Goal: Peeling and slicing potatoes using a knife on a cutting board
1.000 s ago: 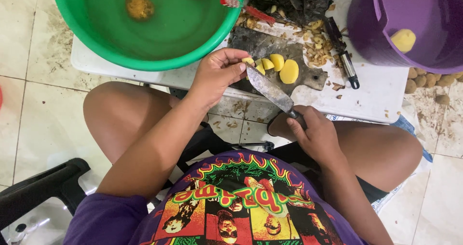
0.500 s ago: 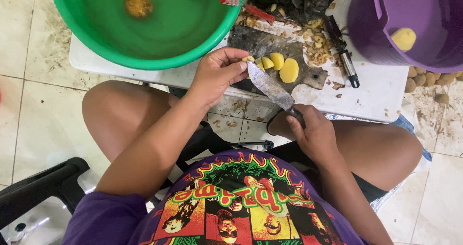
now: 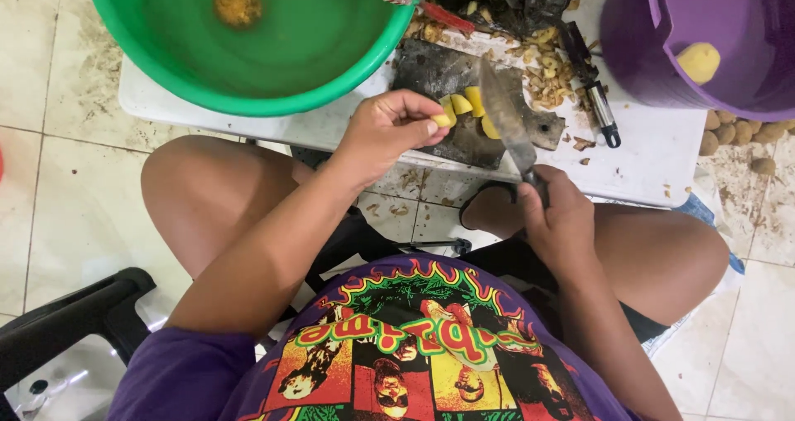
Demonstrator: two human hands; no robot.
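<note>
My left hand [image 3: 389, 131] pinches a small yellow potato piece [image 3: 443, 120] at the near edge of a dark cutting board [image 3: 439, 69]. My right hand [image 3: 561, 214] grips the handle of a broad knife [image 3: 505, 115]. The blade is raised and points away from me over the board, covering part of the cut potato slices [image 3: 465, 100] that lie there. The knife does not touch the piece in my left hand.
A green basin [image 3: 273, 48] of water with two unpeeled potatoes stands at the back left of the white table [image 3: 654, 156]. A purple bucket [image 3: 704, 40] holds a peeled potato. A peeler [image 3: 595, 90] and peelings lie by the board. Small potatoes [image 3: 741, 135] rest on the floor, right.
My right hand swung the knife up and to the right, off the piece by my left fingers, so the blade now points away over the slices. My left hand kept the small piece.
</note>
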